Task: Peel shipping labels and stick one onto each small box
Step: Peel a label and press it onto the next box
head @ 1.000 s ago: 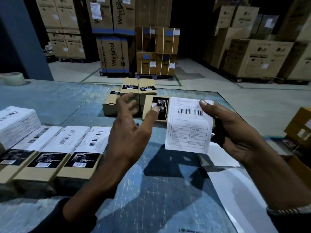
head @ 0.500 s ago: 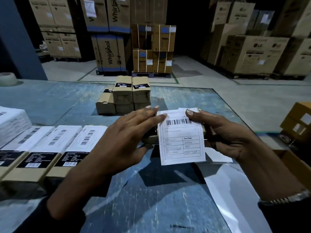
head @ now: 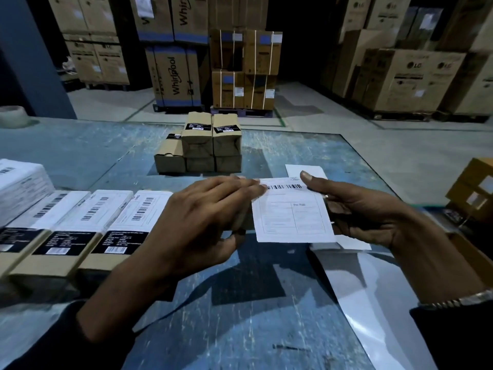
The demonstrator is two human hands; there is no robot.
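1. Holding the label point(head: 292, 209): the right hand point(head: 373, 209) pinches its right edge, thumb on top near the barcode, fingers curled beneath.
2. The left hand point(head: 202, 222) lies flat with straight fingers; the fingertips point(head: 256, 186) press the label's top-left corner. Its thumb is tucked under a small box point(head: 243, 221), which is almost wholly hidden by hand and label.
3. The label lies between the hands, seemingly over that box. Whether any adhesive has made contact cannot be told.
4. Labelled boxes point(head: 106, 228) lie in a row just left of the left hand. Bare boxes point(head: 202, 148) are stacked beyond both hands. Spare paper point(head: 305, 170) lies just beyond the right thumb; backing sheets point(head: 373, 303) lie beneath the right wrist.
5. Probable faults from this position:
   - Skew: pressing one corner first fixes the angle; a tilted label will not realign.
   - Creases or bubbles: dropping the right edge before smoothing across traps air.
   - Overhang: the label looks wider than the visible box face, so excess may fold onto the table point(head: 240, 316).
   - Box slip: a light box may slide under the pressing fingers.
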